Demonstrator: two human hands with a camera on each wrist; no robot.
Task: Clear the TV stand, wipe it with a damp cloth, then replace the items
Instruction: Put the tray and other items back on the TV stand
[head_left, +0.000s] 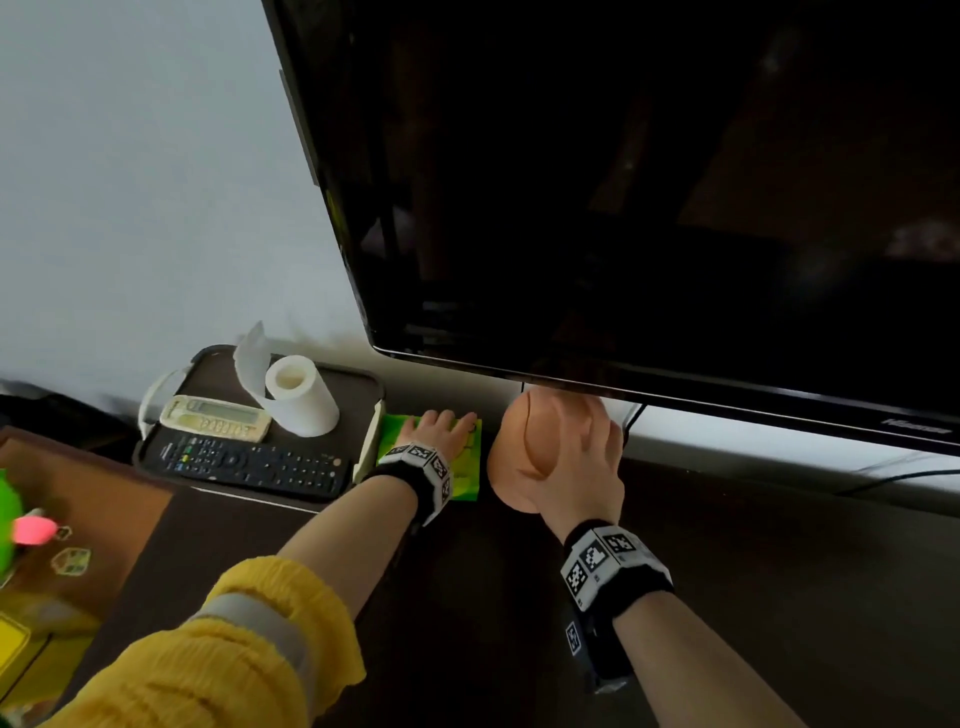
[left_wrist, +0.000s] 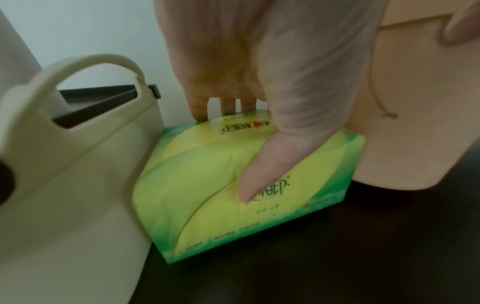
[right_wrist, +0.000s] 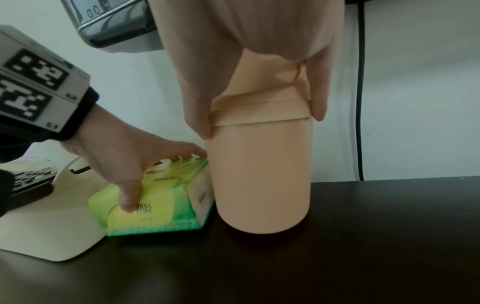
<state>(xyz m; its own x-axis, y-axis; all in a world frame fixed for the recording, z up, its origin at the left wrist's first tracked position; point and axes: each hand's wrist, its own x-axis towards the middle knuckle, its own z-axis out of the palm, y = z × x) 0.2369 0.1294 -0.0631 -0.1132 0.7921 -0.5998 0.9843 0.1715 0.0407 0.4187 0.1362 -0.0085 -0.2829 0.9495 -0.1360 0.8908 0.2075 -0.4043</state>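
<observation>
A green and yellow tissue pack (head_left: 465, 467) (left_wrist: 233, 185) (right_wrist: 158, 205) lies on the dark TV stand (head_left: 727, 597) between a tray and a peach canister. My left hand (head_left: 441, 431) (left_wrist: 246, 102) (right_wrist: 124, 162) grips the pack from above, thumb on its near side, fingers over the far edge. The peach lidded canister (head_left: 540, 441) (right_wrist: 262, 185) (left_wrist: 405, 123) stands upright on the stand, just under the television's lower edge. My right hand (head_left: 587, 467) (right_wrist: 254, 82) holds it from the top, fingers curled down round the lid.
A dark tray with cream handles (head_left: 363, 395) (left_wrist: 78, 164) to the left carries a black remote (head_left: 249, 462), a cream remote (head_left: 215, 418) and a toilet paper roll (head_left: 301, 395). The black television (head_left: 649, 208) hangs low overhead. A black cable (right_wrist: 359, 92) runs down the wall behind the canister.
</observation>
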